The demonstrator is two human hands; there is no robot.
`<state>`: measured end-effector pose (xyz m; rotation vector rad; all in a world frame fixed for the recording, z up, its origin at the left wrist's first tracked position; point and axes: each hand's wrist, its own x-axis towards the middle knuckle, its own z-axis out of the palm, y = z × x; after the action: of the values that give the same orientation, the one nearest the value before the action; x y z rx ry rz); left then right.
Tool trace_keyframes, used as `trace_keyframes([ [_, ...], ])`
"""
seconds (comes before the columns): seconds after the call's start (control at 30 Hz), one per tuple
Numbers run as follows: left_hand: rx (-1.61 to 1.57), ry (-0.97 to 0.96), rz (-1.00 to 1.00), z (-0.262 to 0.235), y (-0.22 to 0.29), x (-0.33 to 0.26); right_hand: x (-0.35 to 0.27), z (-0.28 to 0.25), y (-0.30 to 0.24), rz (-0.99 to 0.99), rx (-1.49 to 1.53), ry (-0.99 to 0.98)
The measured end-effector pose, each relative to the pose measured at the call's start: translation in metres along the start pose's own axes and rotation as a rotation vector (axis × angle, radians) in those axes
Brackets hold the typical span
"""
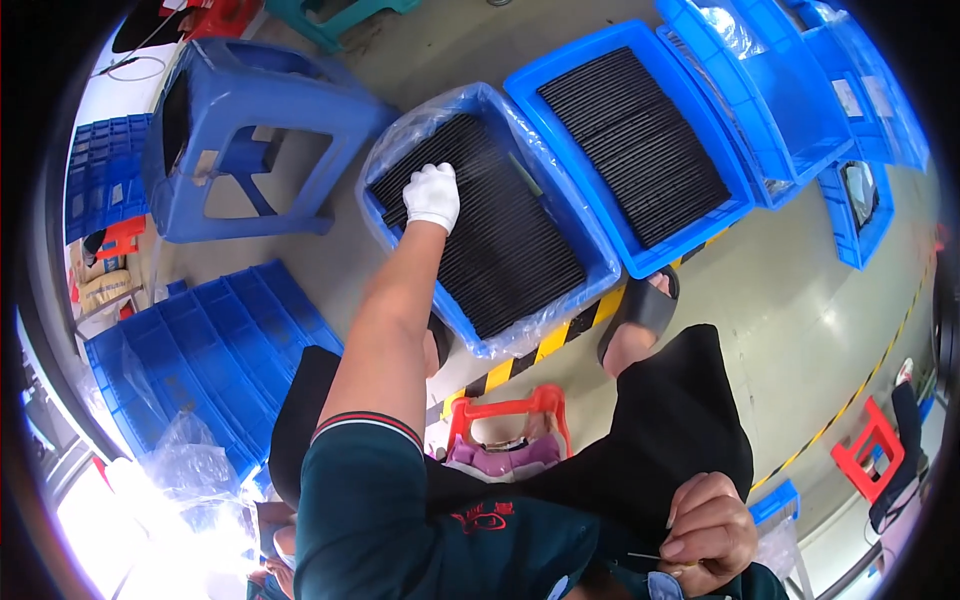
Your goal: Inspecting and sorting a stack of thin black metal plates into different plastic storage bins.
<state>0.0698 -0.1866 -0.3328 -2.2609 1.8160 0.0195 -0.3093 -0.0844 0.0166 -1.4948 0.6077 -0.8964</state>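
My left hand (pixel 432 196), in a white glove, is closed and rests at the upper left part of a blue crate (pixel 602 262) lined with clear plastic film. Rows of thin black strips (pixel 510 240) fill that crate, and the curled fingers touch them; anything inside the fist is hidden. Bare and close to my chest at the lower right, my right hand (pixel 708 528) has its fingers pinched on a thin, pale needle-like stick (pixel 643 555). Along the crate's inner right side lies a greenish strip (pixel 526 174).
A second blue crate (pixel 738 192) of black strips stands right of the first. Stacked blue bins (pixel 790 110) rise beyond it. Left are a blue stool (pixel 225 110) and a ribbed blue crate stack (pixel 215 345). A red stool (pixel 505 408) sits between my legs, behind yellow-black floor tape (pixel 553 342).
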Motion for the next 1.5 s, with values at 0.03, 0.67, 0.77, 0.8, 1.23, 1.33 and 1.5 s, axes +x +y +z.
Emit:
trace_keyframes([
  [0.03, -0.040, -0.036, -0.050, -0.002, 0.001, -0.001, -0.002, 0.002, -0.003, 0.013, -0.004, 0.020],
  [0.67, -3.032, -0.724, 0.296, -0.194, 0.021, -0.158, -0.018, 0.072, 0.004, 0.252, -0.018, 0.420],
  [0.77, -3.030, -0.577, 0.249, -0.232, 0.013, -0.186, -0.015, 0.076, 0.010, 0.256, 0.092, 0.492],
  [0.8, -3.094, -0.633, 0.440, -0.248, 0.011, -0.192, -0.013, 0.076, 0.016, 0.218, 0.167, 0.516],
  [1.23, -3.156, -0.051, 0.023, -0.333, -0.008, -0.263, 0.049, 0.184, 0.013, 0.087, 0.780, 0.655],
  [1.33, -3.134, 0.001, 0.121, -0.332, -0.012, -0.268, 0.051, 0.187, 0.013, 0.061, 0.790, 0.599],
  [1.5, -3.117, -0.032, 0.311, -0.344, -0.021, -0.271, 0.043, 0.192, 0.008, 0.057, 0.792, 0.524],
])
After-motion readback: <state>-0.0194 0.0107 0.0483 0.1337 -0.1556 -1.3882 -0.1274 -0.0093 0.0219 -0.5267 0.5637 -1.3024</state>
